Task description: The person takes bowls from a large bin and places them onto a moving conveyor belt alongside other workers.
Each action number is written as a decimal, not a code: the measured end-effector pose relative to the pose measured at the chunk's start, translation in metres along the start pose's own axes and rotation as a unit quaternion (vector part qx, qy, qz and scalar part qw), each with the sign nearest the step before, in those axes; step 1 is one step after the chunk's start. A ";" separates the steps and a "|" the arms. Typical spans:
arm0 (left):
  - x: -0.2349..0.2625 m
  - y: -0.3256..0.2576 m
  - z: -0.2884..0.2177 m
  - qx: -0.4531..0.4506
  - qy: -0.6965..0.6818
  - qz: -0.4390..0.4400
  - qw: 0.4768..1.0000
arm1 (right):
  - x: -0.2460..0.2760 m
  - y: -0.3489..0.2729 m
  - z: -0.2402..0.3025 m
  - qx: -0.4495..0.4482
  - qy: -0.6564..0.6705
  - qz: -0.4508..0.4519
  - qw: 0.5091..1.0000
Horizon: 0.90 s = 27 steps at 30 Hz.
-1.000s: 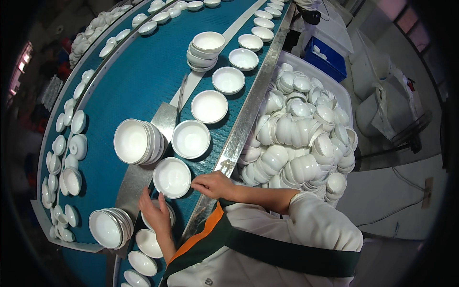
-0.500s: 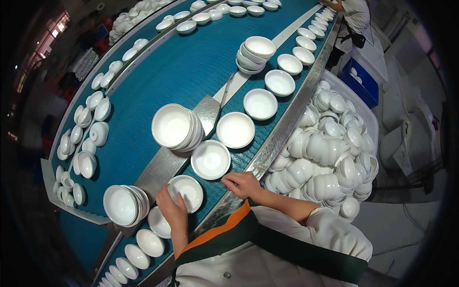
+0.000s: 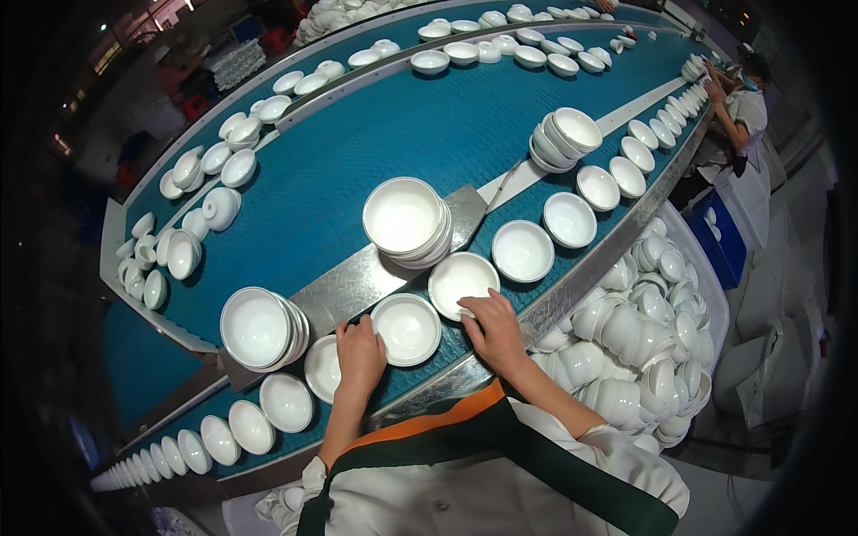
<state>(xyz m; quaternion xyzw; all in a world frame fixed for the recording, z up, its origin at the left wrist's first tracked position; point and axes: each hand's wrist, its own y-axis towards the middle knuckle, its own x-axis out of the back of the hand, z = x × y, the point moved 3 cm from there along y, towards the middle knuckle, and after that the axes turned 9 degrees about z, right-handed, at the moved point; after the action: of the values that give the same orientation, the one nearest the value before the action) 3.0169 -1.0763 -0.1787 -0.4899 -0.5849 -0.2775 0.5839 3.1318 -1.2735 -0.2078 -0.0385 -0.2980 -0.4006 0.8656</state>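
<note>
The white bowl [image 3: 407, 328] lies on the blue belt [image 3: 357, 161] between both hands, touching the left hand [image 3: 360, 355] whose fingers curl on its near-left rim, while the right hand [image 3: 494, 332] rests spread on the next bowl [image 3: 461, 283] beyond.

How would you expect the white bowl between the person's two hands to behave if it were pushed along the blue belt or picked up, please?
The white bowl looks like glazed ceramic: probably rigid, fairly heavy for its size, and chippable against its neighbour bowl. Its glossy surface may be slippery for the left hand or right hand. Sitting upright and wide on the belt, it would likely slide rather than tip.
</note>
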 end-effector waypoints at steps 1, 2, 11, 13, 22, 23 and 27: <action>0.000 -0.004 0.006 0.011 0.000 0.006 1.000 | -0.008 -0.004 0.001 0.022 -0.016 0.030 0.999; 0.002 -0.009 0.012 0.041 -0.024 0.057 0.997 | -0.016 -0.009 0.002 0.043 -0.032 0.059 0.997; 0.016 -0.012 -0.022 -0.065 -0.098 -0.122 0.986 | -0.021 0.000 0.022 0.053 0.087 0.086 0.991; 0.001 0.002 -0.024 -0.067 -0.107 -0.093 0.988 | -0.016 0.005 0.028 0.059 0.104 0.076 0.990; 0.003 -0.014 0.002 -0.012 -0.080 -0.017 0.997 | 0.019 -0.015 -0.006 -0.027 0.122 -0.042 0.991; 0.007 -0.017 0.001 -0.020 -0.079 -0.049 0.995 | 0.019 -0.021 -0.013 -0.048 0.152 -0.042 0.986; 0.020 -0.019 -0.016 -0.055 -0.116 -0.111 0.985 | 0.009 -0.037 -0.025 -0.093 0.211 -0.024 0.973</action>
<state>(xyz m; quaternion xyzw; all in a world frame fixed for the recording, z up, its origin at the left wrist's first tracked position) 3.0101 -1.0929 -0.1524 -0.4817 -0.6837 -0.3135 0.4497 3.1218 -1.3125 -0.2301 -0.0263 -0.0710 -0.4466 0.8915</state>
